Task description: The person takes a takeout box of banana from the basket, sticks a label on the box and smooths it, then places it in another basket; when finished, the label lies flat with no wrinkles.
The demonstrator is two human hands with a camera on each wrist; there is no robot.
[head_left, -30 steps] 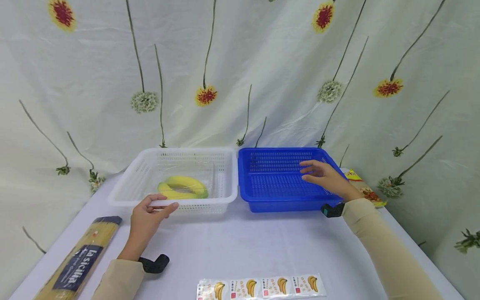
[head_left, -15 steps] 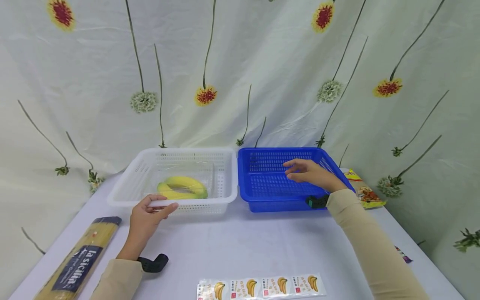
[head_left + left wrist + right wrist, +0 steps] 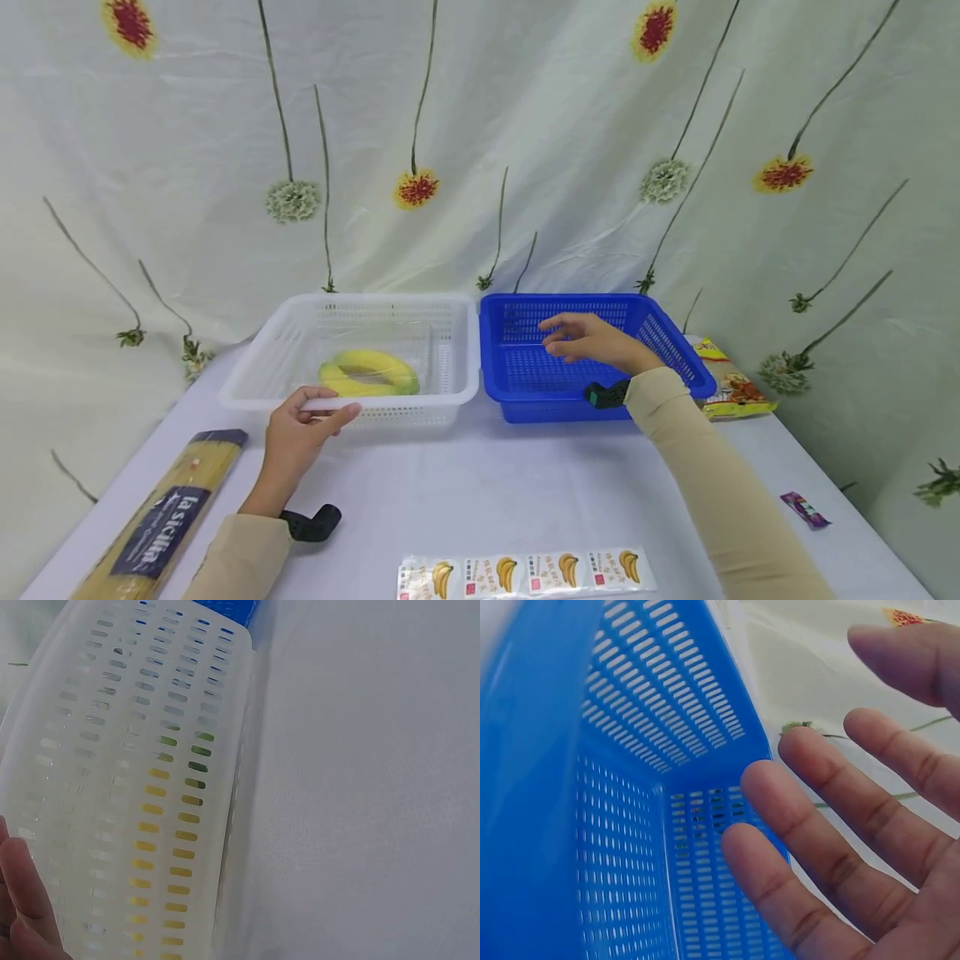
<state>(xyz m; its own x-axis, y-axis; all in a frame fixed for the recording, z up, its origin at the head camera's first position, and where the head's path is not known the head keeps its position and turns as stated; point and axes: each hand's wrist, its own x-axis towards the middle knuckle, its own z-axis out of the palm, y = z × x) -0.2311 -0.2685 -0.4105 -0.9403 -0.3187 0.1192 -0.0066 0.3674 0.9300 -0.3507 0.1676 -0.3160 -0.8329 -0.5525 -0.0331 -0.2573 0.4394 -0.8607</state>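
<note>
At the front rim of the white plastic basket [image 3: 442, 401], my left hand [image 3: 298, 442] holds on, fingers over the edge and thumb outside. Inside that basket lie yellow-green bananas [image 3: 371, 372] under clear plastic; their yellow also shows through the slots in the left wrist view. My right hand [image 3: 596, 342] hovers above the blue basket [image 3: 525, 392] and holds nothing. The right wrist view shows its fingers [image 3: 780, 799] spread and slightly bent, with the blue basket's slotted walls [image 3: 652, 682] beside them.
A spaghetti pack [image 3: 168, 521] lies at the left. A strip of banana-print labels [image 3: 525, 575] is at the near edge. To the right are a yellow-and-red food bag [image 3: 727, 383] and a small purple packet [image 3: 806, 509]. A flowered cloth [image 3: 465, 125] hangs behind.
My right hand has moved left across the blue basket, uncovering more of the food bag and the purple packet. My left hand stays at the white basket's rim.
</note>
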